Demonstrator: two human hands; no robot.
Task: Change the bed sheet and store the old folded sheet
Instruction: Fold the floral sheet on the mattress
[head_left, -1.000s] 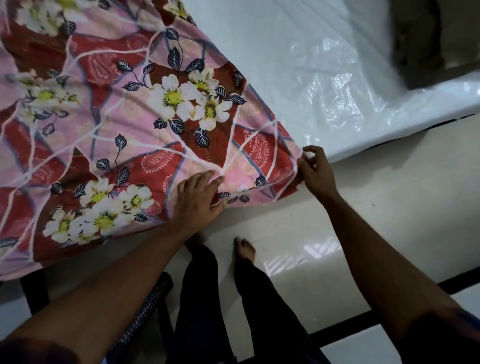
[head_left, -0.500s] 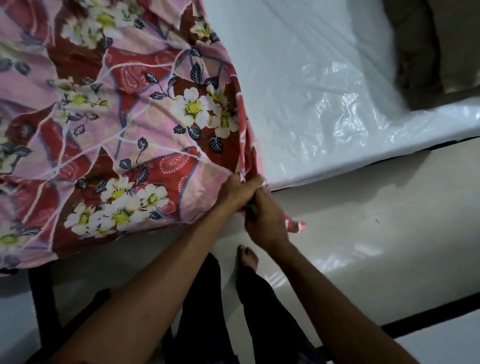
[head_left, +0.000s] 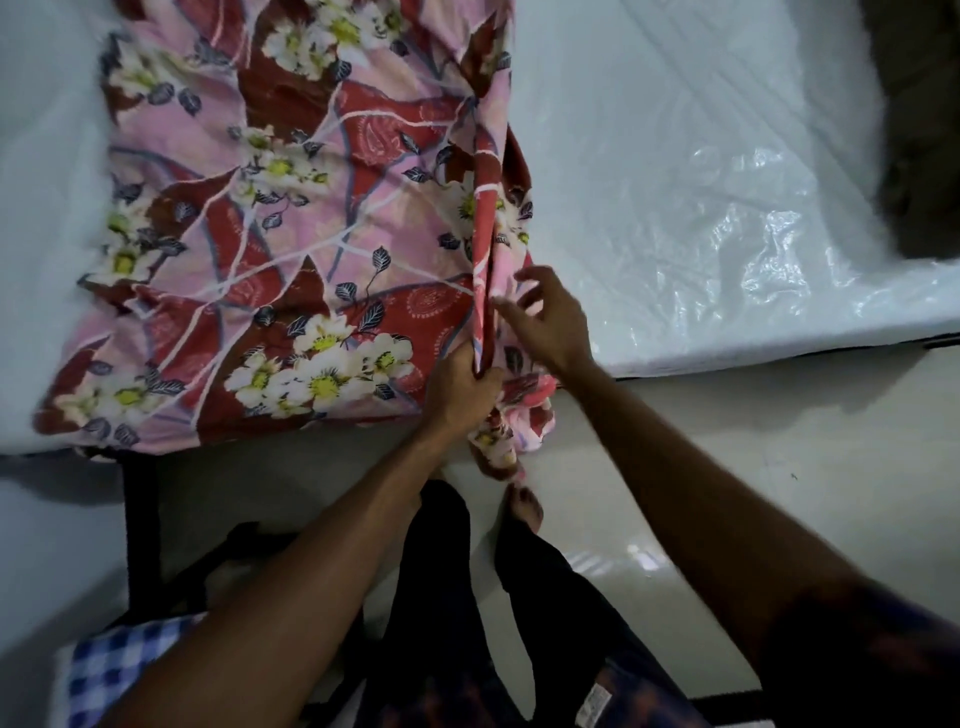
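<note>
Head view: floral sheet (head_left: 291, 249) lies on plastic-wrapped mattress (head_left: 701, 208); left hand (head_left: 460, 387) clenches its gathered fold at bed's edge, right hand (head_left: 550, 317) fingers loosely spread, touching fold.

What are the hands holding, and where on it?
The left hand pinches the flowery sheet at its gathered fold by the mattress edge. The right hand is open, fingers just touching that fold.

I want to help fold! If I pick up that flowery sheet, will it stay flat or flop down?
Probably flop: the flowery sheet bunches where the left hand grips it and droops below. Likely light too, since one hand holds it.
</note>
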